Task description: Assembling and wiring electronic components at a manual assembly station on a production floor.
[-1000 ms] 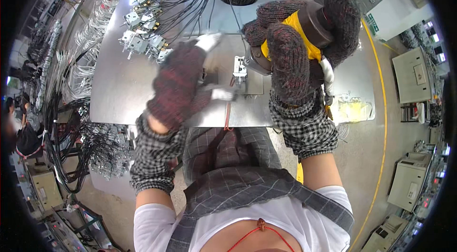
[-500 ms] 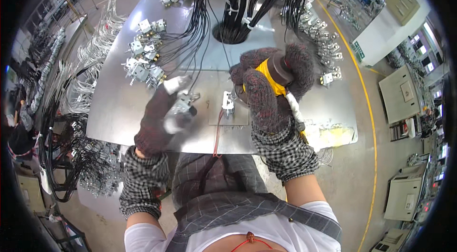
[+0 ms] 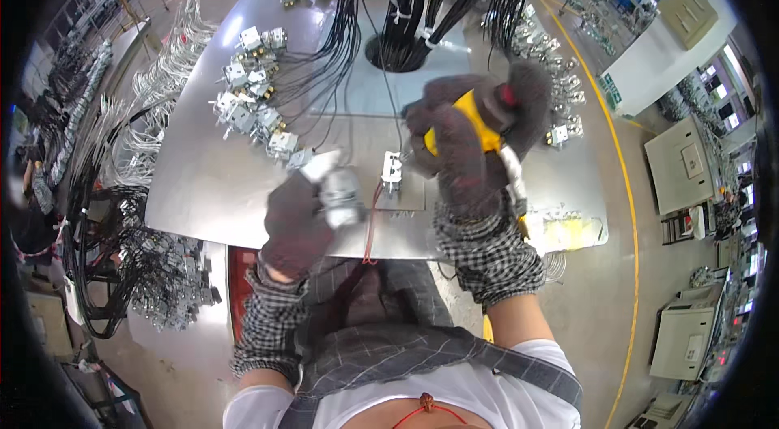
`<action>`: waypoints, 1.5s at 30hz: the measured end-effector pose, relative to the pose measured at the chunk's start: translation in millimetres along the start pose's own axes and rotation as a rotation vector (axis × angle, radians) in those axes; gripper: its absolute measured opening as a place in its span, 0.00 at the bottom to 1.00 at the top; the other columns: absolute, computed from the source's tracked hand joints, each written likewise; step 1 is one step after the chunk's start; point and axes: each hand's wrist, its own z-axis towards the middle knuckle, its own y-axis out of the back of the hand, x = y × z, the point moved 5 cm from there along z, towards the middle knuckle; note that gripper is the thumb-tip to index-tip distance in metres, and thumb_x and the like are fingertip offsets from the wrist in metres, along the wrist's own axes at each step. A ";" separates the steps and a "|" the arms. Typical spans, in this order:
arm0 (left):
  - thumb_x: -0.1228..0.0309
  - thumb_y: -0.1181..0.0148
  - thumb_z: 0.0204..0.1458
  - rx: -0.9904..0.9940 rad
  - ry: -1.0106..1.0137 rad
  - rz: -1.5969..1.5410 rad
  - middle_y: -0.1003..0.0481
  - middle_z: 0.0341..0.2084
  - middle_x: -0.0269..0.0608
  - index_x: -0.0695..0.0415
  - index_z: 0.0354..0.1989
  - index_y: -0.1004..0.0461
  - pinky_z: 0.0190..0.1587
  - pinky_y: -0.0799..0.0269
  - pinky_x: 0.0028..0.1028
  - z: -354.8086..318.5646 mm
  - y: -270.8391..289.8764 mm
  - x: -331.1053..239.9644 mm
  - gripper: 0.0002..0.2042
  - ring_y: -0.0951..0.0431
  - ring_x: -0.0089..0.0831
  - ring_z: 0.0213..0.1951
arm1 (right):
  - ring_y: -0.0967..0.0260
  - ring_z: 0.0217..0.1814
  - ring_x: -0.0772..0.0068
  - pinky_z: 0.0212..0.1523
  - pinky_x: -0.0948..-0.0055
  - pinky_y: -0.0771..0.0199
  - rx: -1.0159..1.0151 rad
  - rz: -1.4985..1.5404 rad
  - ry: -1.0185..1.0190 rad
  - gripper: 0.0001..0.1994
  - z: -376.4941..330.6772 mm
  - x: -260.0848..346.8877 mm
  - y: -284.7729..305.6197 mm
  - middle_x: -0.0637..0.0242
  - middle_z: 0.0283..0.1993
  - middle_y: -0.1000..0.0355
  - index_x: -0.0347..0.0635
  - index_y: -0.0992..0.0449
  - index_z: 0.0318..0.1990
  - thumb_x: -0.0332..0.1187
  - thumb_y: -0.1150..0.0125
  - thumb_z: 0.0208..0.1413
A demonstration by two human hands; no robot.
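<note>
My left hand [image 3: 304,210], in a dark knitted glove with white-covered fingertips, is blurred above the table's near left part. Its index finger and thumb look apart, with nothing I can make out between them. Just beyond the fingertips a small metal part [image 3: 300,158] with a black wire lies at the end of a row of similar metal parts [image 3: 243,115]. My right hand [image 3: 471,153], gloved too, grips a yellow-and-black power driver [image 3: 466,122]. The driver's front end points left, near a small white-and-metal piece [image 3: 392,169] on a plate, from which red wires [image 3: 371,234] run over the table edge.
Bundled black cables [image 3: 399,19] pass through a round hole in the metal table [image 3: 211,202]. More metal parts [image 3: 561,92] line the right side. A yellowed sheet [image 3: 568,230] lies at the near right corner. White cables [image 3: 154,129] hang at the left.
My left hand has moved right, away from the metal part, which now lies at the row's near end. My right hand with the driver has shifted slightly right.
</note>
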 end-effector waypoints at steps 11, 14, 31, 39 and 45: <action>0.59 0.28 0.43 0.423 0.047 -0.073 0.22 0.36 0.44 0.54 0.57 0.28 0.39 0.25 0.32 54.1 -35.4 25.2 0.31 0.19 0.34 0.37 | 0.30 0.20 0.66 0.20 0.67 0.23 -0.326 0.557 -0.135 0.33 20.7 -18.8 36.0 0.51 0.33 0.26 0.56 0.51 0.67 0.32 0.41 0.58; 0.57 0.29 0.44 0.470 -0.018 -0.055 0.22 0.37 0.47 0.56 0.57 0.29 0.40 0.25 0.34 59.0 -37.9 24.3 0.31 0.19 0.39 0.39 | 0.27 0.28 0.65 0.23 0.64 0.20 -0.199 0.286 0.083 0.33 21.6 -8.9 24.2 0.51 0.36 0.27 0.54 0.51 0.67 0.30 0.40 0.58; 0.53 0.31 0.43 0.600 -0.134 0.307 0.22 0.39 0.51 0.58 0.54 0.28 0.42 0.25 0.40 65.4 -46.6 -5.9 0.31 0.20 0.48 0.40 | 0.24 0.33 0.61 0.31 0.59 0.15 -0.071 0.232 0.127 0.34 15.7 -12.4 18.9 0.48 0.40 0.27 0.57 0.51 0.68 0.27 0.40 0.58; 0.52 0.31 0.42 0.570 -0.145 0.304 0.23 0.43 0.51 0.58 0.57 0.31 0.43 0.26 0.39 61.4 -39.9 -1.5 0.35 0.21 0.45 0.43 | 0.24 0.33 0.60 0.30 0.56 0.17 -0.117 0.449 -0.194 0.34 6.7 -9.7 1.6 0.50 0.40 0.26 0.55 0.46 0.66 0.23 0.38 0.55; 0.56 0.32 0.41 0.439 -0.301 0.892 0.27 0.47 0.52 0.60 0.58 0.33 0.54 0.32 0.43 53.6 18.3 35.1 0.35 0.26 0.46 0.48 | 0.24 0.33 0.54 0.31 0.55 0.16 -0.105 0.239 -0.037 0.29 5.1 -13.1 1.5 0.49 0.39 0.27 0.49 0.40 0.61 0.26 0.35 0.52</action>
